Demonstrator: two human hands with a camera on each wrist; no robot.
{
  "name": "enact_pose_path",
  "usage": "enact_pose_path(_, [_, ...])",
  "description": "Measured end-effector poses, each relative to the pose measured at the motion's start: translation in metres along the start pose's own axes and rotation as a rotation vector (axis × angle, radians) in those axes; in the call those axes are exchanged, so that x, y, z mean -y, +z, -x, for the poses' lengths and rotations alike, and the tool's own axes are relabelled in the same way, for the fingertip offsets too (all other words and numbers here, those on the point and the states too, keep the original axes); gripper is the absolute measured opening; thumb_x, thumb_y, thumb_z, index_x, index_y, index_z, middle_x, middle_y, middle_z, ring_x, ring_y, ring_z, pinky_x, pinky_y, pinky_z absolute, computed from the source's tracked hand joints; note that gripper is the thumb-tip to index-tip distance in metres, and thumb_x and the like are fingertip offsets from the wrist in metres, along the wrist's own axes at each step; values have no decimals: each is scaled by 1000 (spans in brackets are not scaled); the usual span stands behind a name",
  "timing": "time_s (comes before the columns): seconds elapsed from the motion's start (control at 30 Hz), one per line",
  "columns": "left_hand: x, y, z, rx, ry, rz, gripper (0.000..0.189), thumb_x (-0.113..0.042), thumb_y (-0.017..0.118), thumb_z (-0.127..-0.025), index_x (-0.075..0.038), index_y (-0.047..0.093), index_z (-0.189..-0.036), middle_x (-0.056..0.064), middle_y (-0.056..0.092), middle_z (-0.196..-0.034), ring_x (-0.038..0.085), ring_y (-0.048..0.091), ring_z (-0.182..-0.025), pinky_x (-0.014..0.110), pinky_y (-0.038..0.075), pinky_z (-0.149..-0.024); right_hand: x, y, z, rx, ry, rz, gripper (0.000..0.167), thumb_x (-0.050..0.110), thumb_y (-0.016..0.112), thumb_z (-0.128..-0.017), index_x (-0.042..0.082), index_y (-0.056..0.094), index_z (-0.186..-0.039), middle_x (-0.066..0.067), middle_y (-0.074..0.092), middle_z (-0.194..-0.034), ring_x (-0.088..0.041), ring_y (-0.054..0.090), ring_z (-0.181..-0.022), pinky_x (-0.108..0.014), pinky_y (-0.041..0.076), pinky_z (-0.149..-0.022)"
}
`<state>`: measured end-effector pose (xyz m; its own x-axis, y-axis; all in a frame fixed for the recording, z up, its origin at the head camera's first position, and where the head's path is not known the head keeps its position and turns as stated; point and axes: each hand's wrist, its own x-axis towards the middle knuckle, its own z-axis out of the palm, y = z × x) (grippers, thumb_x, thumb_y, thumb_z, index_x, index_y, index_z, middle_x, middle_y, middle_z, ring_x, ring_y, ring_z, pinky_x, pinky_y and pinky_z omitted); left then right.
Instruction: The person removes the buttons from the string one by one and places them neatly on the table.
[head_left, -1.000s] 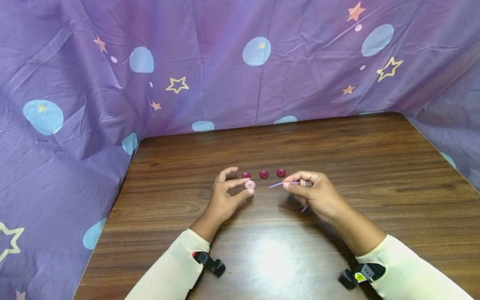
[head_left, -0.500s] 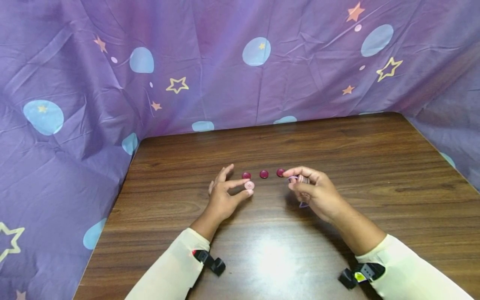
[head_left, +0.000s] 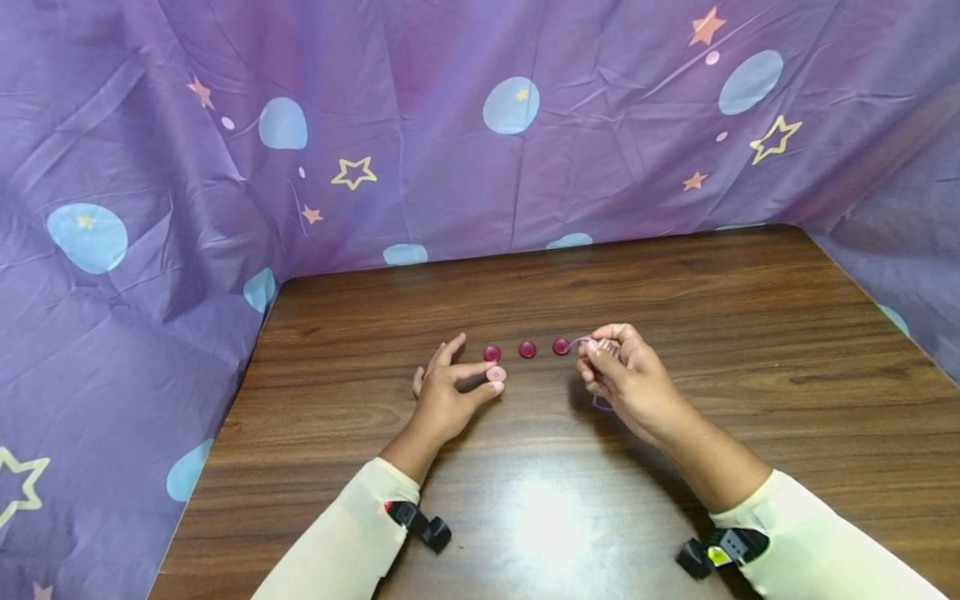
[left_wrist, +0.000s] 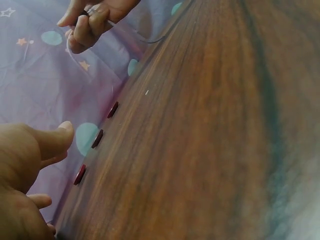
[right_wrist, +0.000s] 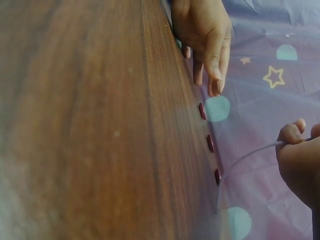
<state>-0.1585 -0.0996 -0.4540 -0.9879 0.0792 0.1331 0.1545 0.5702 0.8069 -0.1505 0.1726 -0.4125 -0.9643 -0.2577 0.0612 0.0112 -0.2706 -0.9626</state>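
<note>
In the head view my left hand (head_left: pixel 448 402) pinches a pale pink button (head_left: pixel 497 374) between thumb and forefinger, its holed face showing. The other fingers fan out behind it. Across a gap, my right hand (head_left: pixel 639 387) holds a thin purple cord (head_left: pixel 579 340) between thumb and fingers. A short stack of pale buttons (head_left: pixel 610 348) on the cord sits partly hidden in that hand. One end of the cord arches out leftward, and a loop hangs below the hand. The right wrist view shows the cord (right_wrist: pixel 250 152) drooping from the fingertips.
Three dark red buttons, a left one (head_left: pixel 492 354), a middle one (head_left: pixel 528 350) and a right one (head_left: pixel 561 347), lie in a row on the brown wooden table (head_left: pixel 375 308), just beyond the hands. A purple star-patterned cloth (head_left: pixel 450 192) hangs behind the table.
The right hand drew the cord's free end in, then turned up slightly and took a fresh grip on the cord beside the button stack. The left hand with the pink button barely moved.
</note>
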Motion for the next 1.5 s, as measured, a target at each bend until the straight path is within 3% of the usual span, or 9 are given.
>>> enact_pose_path(0.13, [0,0,0,2,-3,3,32,-27,91,-89,-17,86,-120,13,44,-173,44,28,-167,80,1,-128,-1,0,-1,-50,3,30,7,4,50,-114,8,55,-116,6,61,-95,-6,55,-78,-17,47,-64])
enact_pose_path(0.27, [1,0,-1,6,-2,-1,32,-27,91,-89,-17,86,-120,13,45,-173,44,28,-167,79,1,-128,-1,-1,-1,-69,4,44,23,-2,59,-108,14,73,-115,7,63,-90,-4,56,-76,-17,50,-64])
enact_pose_path(0.37, [0,0,0,10,-4,-4,32,-27,91,-89,-17,86,-119,14,45,-173,44,29,-166,79,1,-129,-1,-2,-1,-49,-4,31,35,-8,63,-103,19,79,-120,8,62,-92,-3,54,-76,-17,48,-64])
enact_pose_path(0.67, [0,0,0,23,-9,-39,32,-28,91,-90,-18,85,-120,15,46,-172,44,30,-166,78,2,-129,1,-3,1,-14,55,66,40,-3,57,-109,21,65,-140,6,61,-97,-5,61,-80,-16,53,-65])
enact_pose_path(0.93, [0,1,0,32,-20,-68,36,-28,89,-91,-18,84,-124,16,53,-167,43,29,-166,77,3,-129,0,-2,0,4,30,25,8,12,47,-117,15,47,-125,5,67,-96,-8,58,-75,-19,43,-59])
enact_pose_path(1.23, [0,3,0,17,-22,-93,36,-28,90,-89,-17,84,-123,16,56,-163,44,32,-164,77,6,-129,2,-3,-1,-14,84,48,8,20,48,-117,14,52,-120,4,66,-92,-6,57,-70,-17,47,-60])
enact_pose_path(1.5, [2,5,-2,10,-37,-101,37,-29,90,-90,-16,84,-124,16,53,-166,44,31,-165,77,5,-129,0,-5,0,-14,47,25,12,24,52,-116,18,62,-114,4,61,-90,-5,53,-65,-17,43,-57])
